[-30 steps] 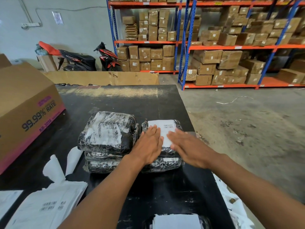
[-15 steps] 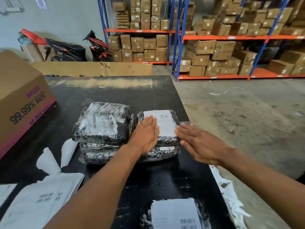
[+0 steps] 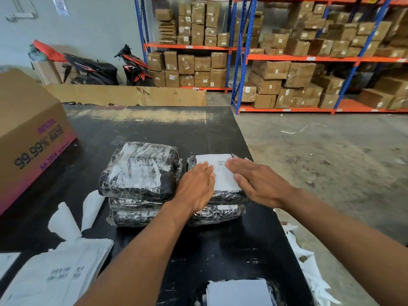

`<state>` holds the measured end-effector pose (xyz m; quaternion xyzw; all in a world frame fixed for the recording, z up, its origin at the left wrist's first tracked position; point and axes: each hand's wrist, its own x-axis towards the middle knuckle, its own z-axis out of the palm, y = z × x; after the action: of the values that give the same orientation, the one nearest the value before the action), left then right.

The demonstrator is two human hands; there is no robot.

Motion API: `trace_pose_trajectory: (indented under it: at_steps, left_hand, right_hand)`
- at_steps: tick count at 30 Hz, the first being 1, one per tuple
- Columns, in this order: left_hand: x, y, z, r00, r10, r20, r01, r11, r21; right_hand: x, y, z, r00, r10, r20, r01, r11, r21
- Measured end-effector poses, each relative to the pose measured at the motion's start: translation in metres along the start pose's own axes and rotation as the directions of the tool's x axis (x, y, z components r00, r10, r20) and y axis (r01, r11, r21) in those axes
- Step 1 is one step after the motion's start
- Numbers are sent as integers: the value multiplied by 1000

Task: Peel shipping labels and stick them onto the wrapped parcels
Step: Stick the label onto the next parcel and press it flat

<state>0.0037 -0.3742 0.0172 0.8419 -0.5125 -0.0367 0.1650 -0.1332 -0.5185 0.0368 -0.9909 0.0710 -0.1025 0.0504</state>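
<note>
A white label [image 3: 221,173] lies flat on top of a parcel [image 3: 225,196] wrapped in glossy black film; small dark print and a barcode sit near its far edge, too small to read; the rest of it is plain white. That parcel tops a pile of two near the middle of the black table [image 3: 154,127], just right of a taller stack [image 3: 141,171] of three, whose top parcel shows white paper through crinkled film. The left hand [image 3: 195,188] lies palm down on the label's left edge, its fingers [image 3: 205,171] straight and held together; the right hand [image 3: 261,184] lies palm down on the label's right side, fingers straight, close together and pointing left across the paper; neither hand grips anything. A cardboard box [image 3: 31,133] stands at the table's left; label sheets [image 3: 55,274] and curled backing strips [image 3: 65,221] lie at the near left; another labelled parcel [image 3: 239,292] sits at the near edge; torn paper [image 3: 309,268] hangs off the right side.
</note>
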Motion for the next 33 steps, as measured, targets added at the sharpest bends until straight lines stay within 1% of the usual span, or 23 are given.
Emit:
trace_pose_trajectory:
  at_steps: [4,6,7,10,13,14,16,18,20,22,25,28,30,32,33]
  left_hand:
    - [4,-5,10,999,-28,19,27,997,68]
    - [5,-6,12,999,-31,25,29,997,74]
    - [5,-6,12,999,-30,22,28,997,77]
    - [7,-7,14,999,-27,26,25,997,75]
    - [8,-8,14,1000,-25,10,24,997,77]
    - [8,-8,13,1000,-18,6,17,997,78]
    - [6,-7,11,1000,-5,4,5,997,77]
    - [4,-6,10,1000,5,6,-6,996,87]
    - [5,-6,11,1000,7,-2,-7,995,97]
    - [6,-7,12,1000,-2,1,2,996,91]
    - [7,-7,14,1000,-6,-5,7,995,101]
    - [6,-5,13,1000,-13,-6,14,994,108]
    - [5,-5,12,1000,-17,-3,17,993,113]
    - [5,-5,11,1000,-22,-6,23,993,114]
    - [5,-4,10,1000,-22,-7,23,993,117]
  right_hand:
    - [27,4,11,996,25,82,-26,1000,13]
    - [27,5,18,987,2,162,-5,1000,18]
    - [21,8,20,984,-10,178,5,1000,28]
    - [-4,22,9,991,-14,133,6,998,58]
    - [10,15,2,997,-5,79,-2,996,84]
    - [19,7,5,997,0,80,-8,995,95]
    - [26,1,17,991,-23,129,10,995,96]
    - [6,12,19,990,-49,135,33,992,118]
    - [-19,28,10,994,-9,108,-6,991,136]
    - [-24,34,0,996,41,78,-52,988,148]
    - [7,23,-5,999,48,13,-50,980,194]
    - [45,18,-1,1000,30,-6,-29,980,198]
    - [56,24,8,999,18,47,-27,981,193]
    - [54,37,15,989,-11,145,-15,984,176]
    - [49,48,16,987,4,163,-31,986,164]
